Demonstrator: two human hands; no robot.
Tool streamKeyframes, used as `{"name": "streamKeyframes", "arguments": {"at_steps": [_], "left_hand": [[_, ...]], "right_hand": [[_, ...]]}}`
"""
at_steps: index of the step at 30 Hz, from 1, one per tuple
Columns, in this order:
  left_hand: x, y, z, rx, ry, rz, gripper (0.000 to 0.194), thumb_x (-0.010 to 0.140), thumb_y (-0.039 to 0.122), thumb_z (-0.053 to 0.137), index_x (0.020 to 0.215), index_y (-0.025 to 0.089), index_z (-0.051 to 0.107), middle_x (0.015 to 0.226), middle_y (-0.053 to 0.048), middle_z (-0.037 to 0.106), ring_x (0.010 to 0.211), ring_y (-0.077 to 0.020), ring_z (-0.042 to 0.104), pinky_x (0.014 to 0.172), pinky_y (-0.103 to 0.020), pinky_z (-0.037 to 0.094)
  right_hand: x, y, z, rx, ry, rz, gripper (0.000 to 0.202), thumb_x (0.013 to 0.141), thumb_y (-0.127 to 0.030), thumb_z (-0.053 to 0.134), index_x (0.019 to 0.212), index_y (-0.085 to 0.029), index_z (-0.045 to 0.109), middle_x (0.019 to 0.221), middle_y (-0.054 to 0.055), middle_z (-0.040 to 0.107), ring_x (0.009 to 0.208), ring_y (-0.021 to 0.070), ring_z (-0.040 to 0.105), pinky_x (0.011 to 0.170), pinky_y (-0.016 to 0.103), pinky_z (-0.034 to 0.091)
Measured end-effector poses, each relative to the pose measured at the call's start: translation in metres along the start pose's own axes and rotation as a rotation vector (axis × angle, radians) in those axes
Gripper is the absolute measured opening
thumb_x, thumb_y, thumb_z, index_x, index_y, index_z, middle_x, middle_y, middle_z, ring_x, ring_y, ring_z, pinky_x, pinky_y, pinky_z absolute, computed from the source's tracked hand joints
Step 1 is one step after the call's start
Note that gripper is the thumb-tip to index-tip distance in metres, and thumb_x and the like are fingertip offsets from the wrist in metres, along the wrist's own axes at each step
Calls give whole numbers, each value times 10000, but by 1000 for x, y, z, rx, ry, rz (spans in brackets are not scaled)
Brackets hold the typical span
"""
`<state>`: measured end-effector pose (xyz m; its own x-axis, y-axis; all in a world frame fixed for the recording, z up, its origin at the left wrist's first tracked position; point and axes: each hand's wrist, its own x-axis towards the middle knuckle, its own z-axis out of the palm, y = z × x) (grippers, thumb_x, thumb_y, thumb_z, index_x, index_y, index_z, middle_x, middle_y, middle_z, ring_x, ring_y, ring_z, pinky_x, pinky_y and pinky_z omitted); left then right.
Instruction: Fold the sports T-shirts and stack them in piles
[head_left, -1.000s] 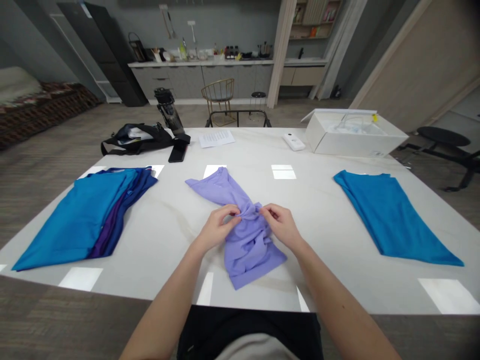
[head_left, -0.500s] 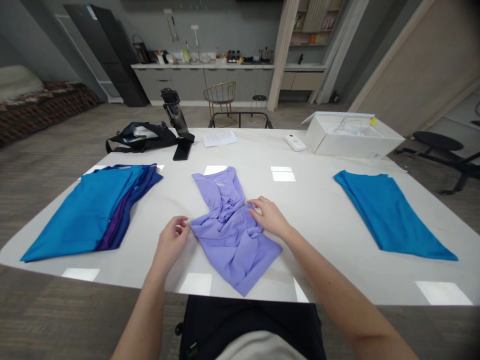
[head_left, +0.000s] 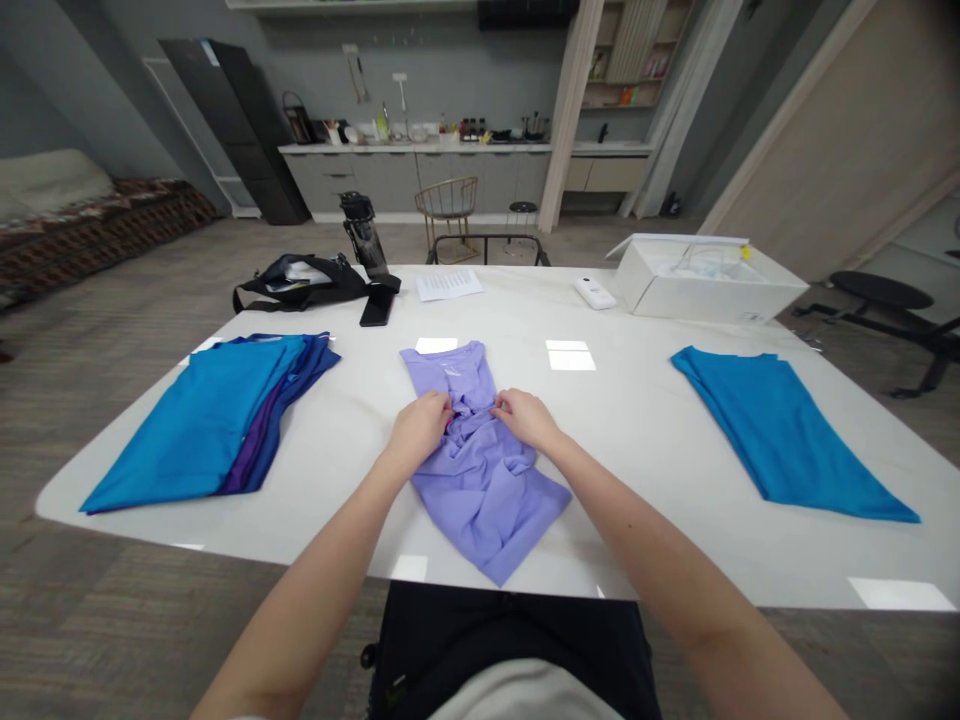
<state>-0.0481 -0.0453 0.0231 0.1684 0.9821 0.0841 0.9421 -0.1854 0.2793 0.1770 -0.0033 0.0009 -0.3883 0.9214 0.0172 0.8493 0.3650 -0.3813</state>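
Note:
A crumpled lavender shirt (head_left: 491,490) lies on the white table in front of me, its neck end pointing away and its middle bunched up. My left hand (head_left: 421,428) is closed on the bunched cloth at the shirt's left side, the fingertips partly hidden in the folds. Across from it, my right hand (head_left: 525,417) pinches the fabric at the right side. Both hands are at about the same height along the shirt, a short way apart.
Folded blue and purple garments (head_left: 202,425) lie stacked at the left. One folded blue garment (head_left: 787,430) lies at the right. Along the far edge are a black bag (head_left: 300,280), a bottle (head_left: 364,235), a phone (head_left: 376,306), a paper sheet (head_left: 450,285), a white device (head_left: 594,293) and a white box (head_left: 690,285).
My left hand has moved right and away from me, from the shirt's left edge onto the bunched middle, and has closed on the cloth. My right hand stays at the right side.

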Motion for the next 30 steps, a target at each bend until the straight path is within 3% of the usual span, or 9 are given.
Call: {"name": "streamKeyframes", "arguments": {"at_steps": [4,6,11,19,22,25,27,30], "left_hand": [[-1,-22,-4,-228,288,2,144,1002,300,478,967,232,600,1008,-79,657,944,-240,644,848,-348,485],[-2,-29,-4,-303,356,-12,144,1000,318,469,949,234,575,972,-72,653,918,-237,636,836,-346,479],[-3,-27,9,-387,276,-154,141,991,331,466,925,249,559,833,-32,662,791,-225,632,744,-324,448],[-2,-37,23,-190,195,-428,182,1006,289,413,1031,230,584,928,-102,712,918,-290,684,779,-359,467],[-3,-34,19,-110,162,-399,257,1019,326,392,1106,204,602,1004,-139,715,984,-314,677,829,-398,469],[1,-13,13,-109,190,-145,404,1008,442,473,1313,193,561,1280,-169,667,1194,-322,606,976,-448,434],[6,5,10,-72,140,15,500,969,487,563,1394,226,543,1386,-158,624,1281,-327,548,1040,-477,388],[16,24,10,12,-7,119,316,932,405,639,1208,258,685,1251,-115,706,1212,-313,589,1031,-465,377]], "right_hand": [[-20,34,-17,-22,89,26,141,1009,-318,611,983,-201,685,988,61,727,913,197,656,767,279,408],[-34,54,-27,-21,130,54,135,1015,-308,591,983,-204,671,973,56,720,888,193,650,758,279,406],[-73,96,-45,22,204,83,135,1004,-316,563,956,-219,643,934,45,696,857,201,640,739,290,411],[-112,132,-53,2,71,174,150,969,-319,577,911,-216,669,922,50,705,818,192,630,702,286,404],[-111,126,-56,15,115,223,142,959,-270,567,944,-206,692,940,53,712,816,190,629,733,292,421],[-97,95,-56,127,218,143,211,987,-348,573,1061,-205,710,980,53,712,860,194,643,797,297,459],[-81,67,-51,183,202,57,274,986,-427,601,1101,-214,730,1025,62,716,930,204,653,846,299,476],[-56,33,-38,130,108,-30,336,961,-454,664,1179,-208,735,1089,82,720,1017,217,652,914,302,469]]}}
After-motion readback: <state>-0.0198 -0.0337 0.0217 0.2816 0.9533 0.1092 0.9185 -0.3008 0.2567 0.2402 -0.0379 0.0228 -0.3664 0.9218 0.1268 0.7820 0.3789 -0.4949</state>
